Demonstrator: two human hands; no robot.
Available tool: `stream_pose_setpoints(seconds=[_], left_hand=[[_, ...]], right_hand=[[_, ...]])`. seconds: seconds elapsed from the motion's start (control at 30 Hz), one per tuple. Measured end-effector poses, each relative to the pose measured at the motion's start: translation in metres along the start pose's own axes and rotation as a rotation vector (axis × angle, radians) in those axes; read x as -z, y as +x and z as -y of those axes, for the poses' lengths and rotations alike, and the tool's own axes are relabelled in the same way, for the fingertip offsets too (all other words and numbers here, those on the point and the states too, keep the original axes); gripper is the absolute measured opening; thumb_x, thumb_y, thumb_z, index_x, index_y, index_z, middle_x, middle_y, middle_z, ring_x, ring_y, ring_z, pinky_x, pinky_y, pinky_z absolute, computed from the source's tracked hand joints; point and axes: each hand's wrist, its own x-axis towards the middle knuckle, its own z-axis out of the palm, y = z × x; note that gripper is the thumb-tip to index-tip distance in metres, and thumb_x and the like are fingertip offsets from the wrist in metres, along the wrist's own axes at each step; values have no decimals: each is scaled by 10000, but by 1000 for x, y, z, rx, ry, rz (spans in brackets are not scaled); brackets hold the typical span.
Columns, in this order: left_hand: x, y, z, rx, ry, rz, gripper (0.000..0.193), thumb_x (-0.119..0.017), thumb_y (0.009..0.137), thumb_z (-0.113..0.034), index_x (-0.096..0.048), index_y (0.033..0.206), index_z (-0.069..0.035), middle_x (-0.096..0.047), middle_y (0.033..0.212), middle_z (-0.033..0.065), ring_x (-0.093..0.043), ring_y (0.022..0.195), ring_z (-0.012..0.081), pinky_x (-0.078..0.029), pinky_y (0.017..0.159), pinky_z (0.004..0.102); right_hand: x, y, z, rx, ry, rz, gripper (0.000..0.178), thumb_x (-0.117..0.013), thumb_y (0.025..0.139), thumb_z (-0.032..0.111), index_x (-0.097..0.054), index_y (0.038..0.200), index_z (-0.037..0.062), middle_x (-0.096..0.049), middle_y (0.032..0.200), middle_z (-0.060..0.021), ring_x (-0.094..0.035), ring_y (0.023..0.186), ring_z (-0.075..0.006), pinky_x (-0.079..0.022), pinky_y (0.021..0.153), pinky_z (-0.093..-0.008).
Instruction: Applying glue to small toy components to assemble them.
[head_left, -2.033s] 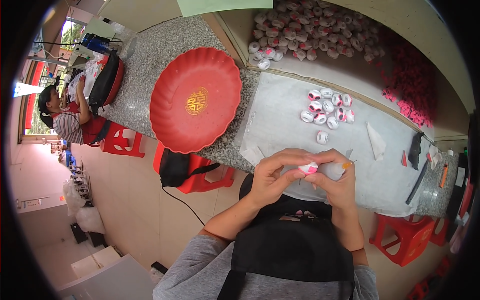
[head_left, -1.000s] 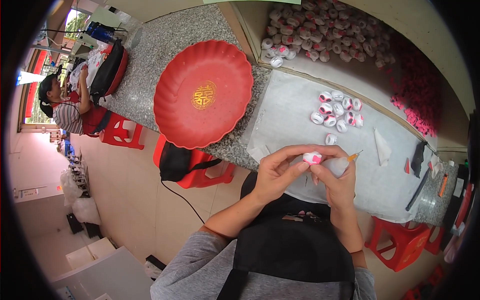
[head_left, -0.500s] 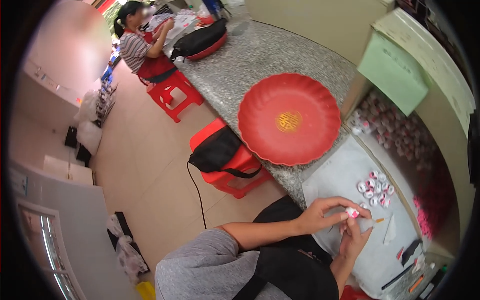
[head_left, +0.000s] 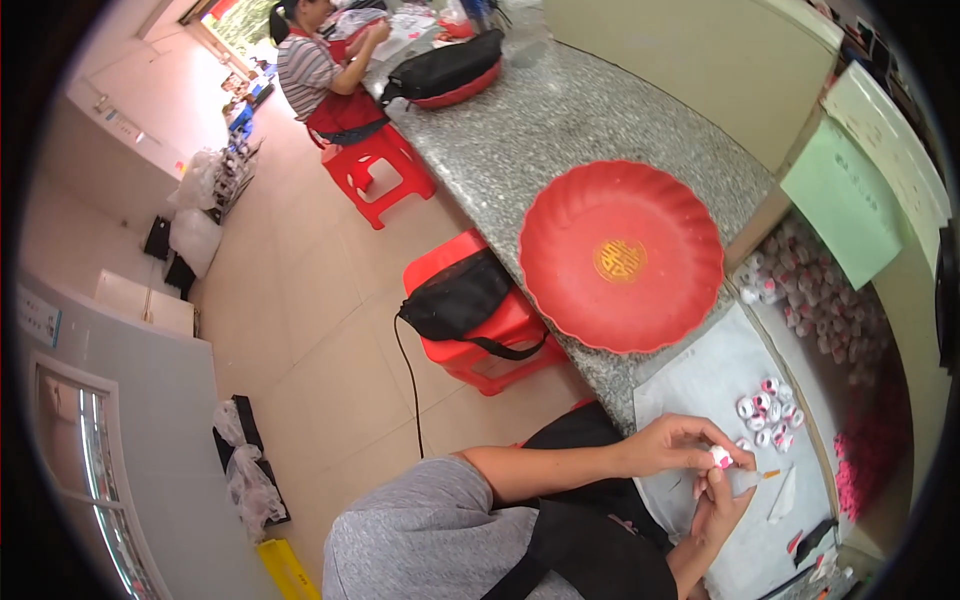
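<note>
My left hand (head_left: pixel 675 445) comes in from the left and pinches a small white piece with pink patches (head_left: pixel 720 457) between thumb and fingers. Just below it, my right hand (head_left: pixel 722 508) has its thumb raised close to that piece. The right fingers curl round a translucent white object (head_left: pixel 745 480), partly hidden, its kind unclear; an orange-yellow tip (head_left: pixel 770 474) shows beside it. Beyond my hands, a group of small round white-and-pink pieces (head_left: pixel 768 412) lies on a white sheet (head_left: pixel 690 385).
A red scalloped tray (head_left: pixel 622 255) stands on the speckled stone counter (head_left: pixel 500 130). A divided bin at right holds many similar pieces (head_left: pixel 825 290) and pink bits (head_left: pixel 853 470). A black bag (head_left: pixel 462 295) lies on a red stool (head_left: pixel 470 375). A co-worker (head_left: pixel 315 75) sits farther along.
The whole view has shifted, so the counter and tray appear farther right and lower. My hands keep the same hold, with only slight finger movement.
</note>
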Motion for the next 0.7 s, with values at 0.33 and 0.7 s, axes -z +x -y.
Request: stream_pose_setpoints(seconds=[0.33,0.7], left_hand=[[12,-1,2,-33,170,-150,221,-518,752,-27,-497,966,25,-536,931,111,-500,886,165,-385,817,326],[-3,-1,11,-206,698,-129,203,-515,745,-34,-509,947,-7,-534,939,121,-504,895,205,-322,867,317]], right_hand=[[-4,17,2,-31,12,81,238,-605,619,-43,-539,847,-16,-522,648,-49,-462,505,-84,-355,426,-193],[13,7,-1,-9,28,121,279,-584,645,-19,-498,911,-16,-536,693,-83,-473,526,-99,-368,433,-193]])
